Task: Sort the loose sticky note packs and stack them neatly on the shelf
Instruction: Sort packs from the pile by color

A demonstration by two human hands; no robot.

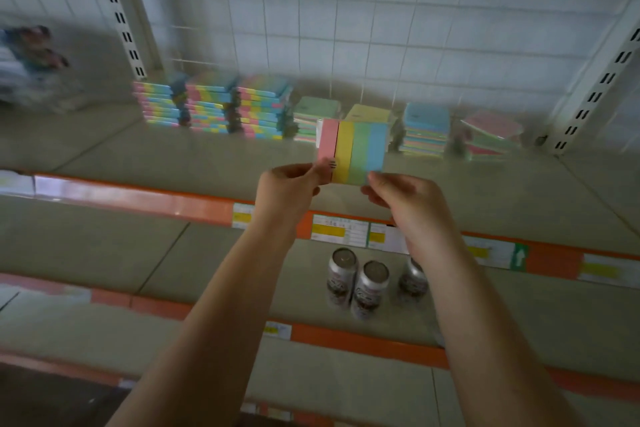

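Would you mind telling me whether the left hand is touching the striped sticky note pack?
Touching: the head view shows the left hand pinching the striped pack's pink lower corner.

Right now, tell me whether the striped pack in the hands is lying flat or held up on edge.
Held up on edge. The striped pack faces the camera, stripes vertical, pinched at its bottom corners by the left hand and right hand, above the shelf.

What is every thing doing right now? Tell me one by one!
Striped pack: upright, held in the air by both hands.
Left hand: pinches the pack's bottom left corner.
Right hand: pinches its bottom right corner.
Striped stacks: piled neatly at the shelf's back.
Plain-colour stacks: piled, the rightmost tilted.
Cans: standing upright on the lower shelf.
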